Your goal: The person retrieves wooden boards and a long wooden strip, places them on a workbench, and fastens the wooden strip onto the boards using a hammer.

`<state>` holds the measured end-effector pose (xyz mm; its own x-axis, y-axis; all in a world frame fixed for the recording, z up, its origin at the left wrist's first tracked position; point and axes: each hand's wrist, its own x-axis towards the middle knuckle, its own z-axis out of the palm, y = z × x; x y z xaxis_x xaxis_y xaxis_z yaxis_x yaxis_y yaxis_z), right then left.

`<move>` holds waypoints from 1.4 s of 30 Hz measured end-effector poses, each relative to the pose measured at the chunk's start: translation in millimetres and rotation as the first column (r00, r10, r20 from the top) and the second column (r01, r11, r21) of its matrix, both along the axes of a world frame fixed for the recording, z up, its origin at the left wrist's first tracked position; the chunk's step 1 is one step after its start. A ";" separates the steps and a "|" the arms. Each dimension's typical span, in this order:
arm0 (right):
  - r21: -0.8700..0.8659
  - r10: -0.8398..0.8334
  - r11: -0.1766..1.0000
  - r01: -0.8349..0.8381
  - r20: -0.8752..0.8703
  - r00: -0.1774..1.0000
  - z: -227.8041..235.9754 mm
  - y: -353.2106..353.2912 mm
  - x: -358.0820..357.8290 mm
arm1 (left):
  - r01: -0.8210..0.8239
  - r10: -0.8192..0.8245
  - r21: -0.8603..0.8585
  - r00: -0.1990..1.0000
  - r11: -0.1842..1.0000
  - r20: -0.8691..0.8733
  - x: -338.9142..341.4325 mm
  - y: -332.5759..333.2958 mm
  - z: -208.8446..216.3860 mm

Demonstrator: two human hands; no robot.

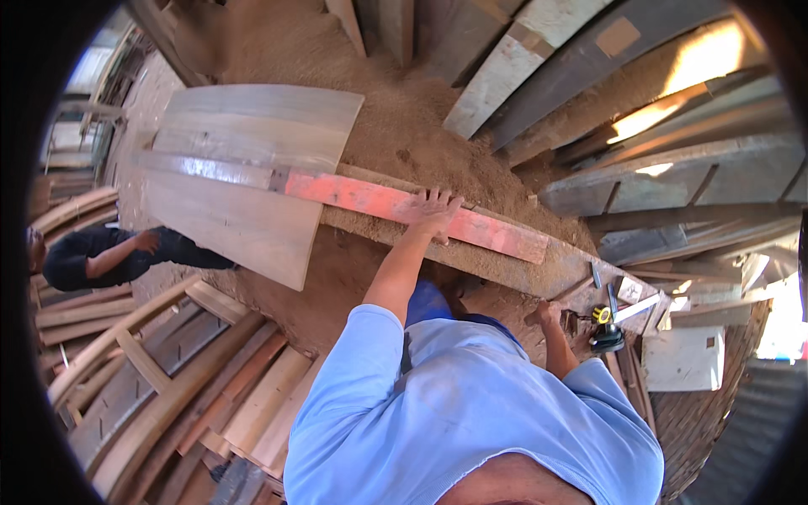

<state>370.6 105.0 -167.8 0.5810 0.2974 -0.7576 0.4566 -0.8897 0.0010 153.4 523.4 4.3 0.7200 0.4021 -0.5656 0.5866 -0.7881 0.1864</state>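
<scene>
Left hand (433, 210) flat, fingers spread, pressing the red board (404, 206) mid-length — board lies across a plank (252, 177) and sawdust heap (404, 126). Right hand (547, 316) closed by the tools (606, 332); grip unclear. Timber crowds every side — a person (109, 257) far left.

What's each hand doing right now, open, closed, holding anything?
Left hand: open, fingers spread, pressed flat on the red-painted plank.
Right hand: looks closed low near the bench edge; whether it holds anything cannot be told.
</scene>
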 end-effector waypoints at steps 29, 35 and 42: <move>0.724 -0.261 0.635 0.269 -0.126 0.957 237.7 197.0 -152.0 | 0.266 -0.264 -0.009 0.960 0.964 0.093 -7.5 31.5 -12.0; 0.660 -0.268 0.723 0.204 -0.004 0.963 234.4 208.8 -156.3 | 0.268 -0.264 -0.037 0.960 0.963 0.090 -6.4 32.1 -7.3; 0.807 -0.247 0.578 0.122 0.031 0.969 270.7 225.9 -159.6 | 0.246 -0.243 -0.043 0.968 0.968 0.070 -12.0 36.6 -9.3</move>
